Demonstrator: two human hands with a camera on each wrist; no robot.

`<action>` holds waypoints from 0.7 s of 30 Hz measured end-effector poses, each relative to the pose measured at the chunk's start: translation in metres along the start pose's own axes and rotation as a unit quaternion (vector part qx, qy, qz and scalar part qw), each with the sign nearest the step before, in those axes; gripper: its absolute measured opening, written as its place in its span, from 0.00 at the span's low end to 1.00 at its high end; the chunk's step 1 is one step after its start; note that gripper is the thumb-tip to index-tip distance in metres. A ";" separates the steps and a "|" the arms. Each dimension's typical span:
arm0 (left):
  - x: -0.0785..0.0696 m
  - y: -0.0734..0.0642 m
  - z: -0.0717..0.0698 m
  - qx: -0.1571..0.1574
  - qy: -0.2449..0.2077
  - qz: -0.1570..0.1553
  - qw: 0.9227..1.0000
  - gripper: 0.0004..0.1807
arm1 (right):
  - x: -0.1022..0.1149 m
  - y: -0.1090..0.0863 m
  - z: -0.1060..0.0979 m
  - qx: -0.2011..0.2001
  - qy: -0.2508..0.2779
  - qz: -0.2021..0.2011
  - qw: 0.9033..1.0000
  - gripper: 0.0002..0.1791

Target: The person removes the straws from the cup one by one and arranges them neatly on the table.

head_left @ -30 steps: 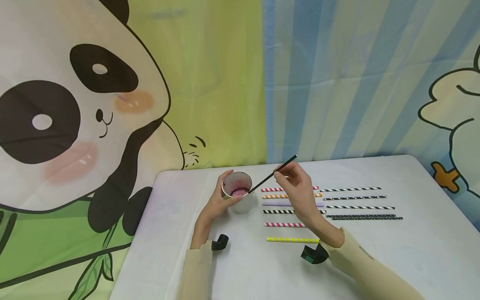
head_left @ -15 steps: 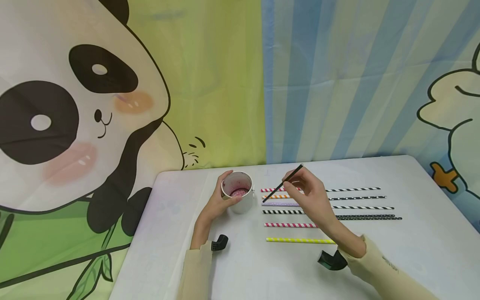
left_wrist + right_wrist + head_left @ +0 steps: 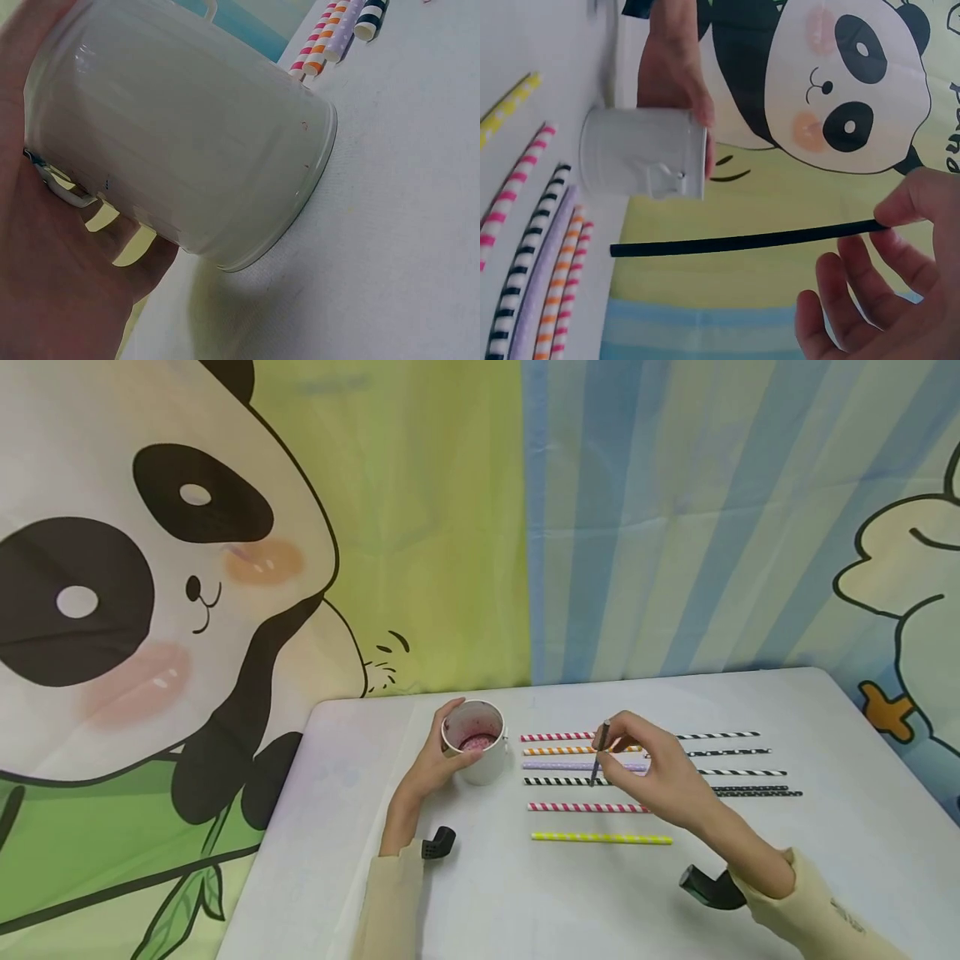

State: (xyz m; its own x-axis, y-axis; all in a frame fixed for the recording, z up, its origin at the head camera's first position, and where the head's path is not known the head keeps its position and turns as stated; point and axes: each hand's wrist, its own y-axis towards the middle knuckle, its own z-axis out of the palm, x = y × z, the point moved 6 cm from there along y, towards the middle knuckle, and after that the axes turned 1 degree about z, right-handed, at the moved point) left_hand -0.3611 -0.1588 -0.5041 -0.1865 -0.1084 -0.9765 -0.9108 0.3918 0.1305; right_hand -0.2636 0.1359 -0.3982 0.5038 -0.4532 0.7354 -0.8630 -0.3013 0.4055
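My left hand (image 3: 437,766) grips a small white bucket (image 3: 491,768) round its side, thumb at the rim; its inside is stained pink. In the left wrist view the bucket wall (image 3: 180,135) fills much of the picture. My right hand (image 3: 663,770) pinches a thin, plain black straw (image 3: 742,241) at one end between thumb and fingertips, the other fingers loosely bent. In the head view this straw overlaps the left ends of a row of paper straws, among them a purple one (image 3: 555,766) and a black-and-white striped one (image 3: 558,782).
Pink-striped (image 3: 585,807), orange-striped (image 3: 555,751) and yellow (image 3: 600,838) straws lie side by side on the white table (image 3: 300,893). Farther right, several black-and-white straws (image 3: 750,772) lie partly behind my right hand. A printed panda curtain (image 3: 420,527) hangs behind the table.
My right hand has moved right, away from the bucket, carrying the black straw from its rim to over the straw row. The straw has swung more upright in view. My left hand stays put.
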 end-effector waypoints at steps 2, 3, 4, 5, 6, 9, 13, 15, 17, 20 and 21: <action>0.000 0.000 0.000 0.004 -0.002 -0.001 1.000 0.52 | 0.001 -0.005 -0.004 0.009 -0.032 -0.010 0.999 0.17; 0.000 0.000 0.000 0.004 -0.001 -0.002 1.000 0.52 | 0.002 -0.007 -0.006 0.013 -0.045 -0.015 0.999 0.19; 0.003 0.001 0.000 0.005 -0.001 -0.004 1.000 0.52 | 0.002 -0.010 -0.008 0.017 -0.059 -0.020 0.998 0.19; 0.006 0.002 0.000 0.005 0.000 -0.005 1.000 0.52 | 0.002 -0.012 -0.010 0.020 -0.072 -0.022 0.997 0.20; 0.010 0.003 -0.001 0.004 0.000 -0.006 1.000 0.52 | 0.002 -0.015 -0.011 0.022 -0.084 -0.026 0.996 0.21; 0.022 0.006 -0.003 0.001 0.005 -0.008 1.000 0.52 | 0.002 -0.023 -0.014 0.029 -0.115 -0.032 0.992 0.22; 0.031 0.007 -0.005 -0.005 0.007 -0.007 1.000 0.53 | 0.000 -0.035 -0.016 0.038 -0.157 -0.034 0.986 0.22; 0.032 0.007 -0.005 -0.008 0.009 -0.005 1.000 0.53 | 0.000 -0.041 -0.017 0.041 -0.188 -0.033 0.981 0.22; 0.032 0.006 -0.005 -0.009 0.010 -0.003 1.000 0.52 | -0.001 -0.047 -0.019 0.040 -0.222 -0.034 0.974 0.21; 0.032 0.006 -0.006 -0.010 0.009 0.002 1.000 0.51 | -0.004 -0.056 -0.021 0.038 -0.267 -0.045 0.962 0.19; 0.032 0.006 -0.006 -0.010 0.009 0.003 1.000 0.51 | -0.005 -0.059 -0.022 0.038 -0.278 -0.050 0.959 0.18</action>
State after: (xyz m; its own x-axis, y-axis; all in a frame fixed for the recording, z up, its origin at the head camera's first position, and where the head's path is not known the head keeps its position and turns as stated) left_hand -0.3741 -0.1652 -0.5332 -0.1986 -0.1215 -0.9725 -0.9169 0.3735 0.1406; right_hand -0.2161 0.1748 -0.4138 0.5452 -0.7888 0.2838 -0.8142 -0.4178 0.4031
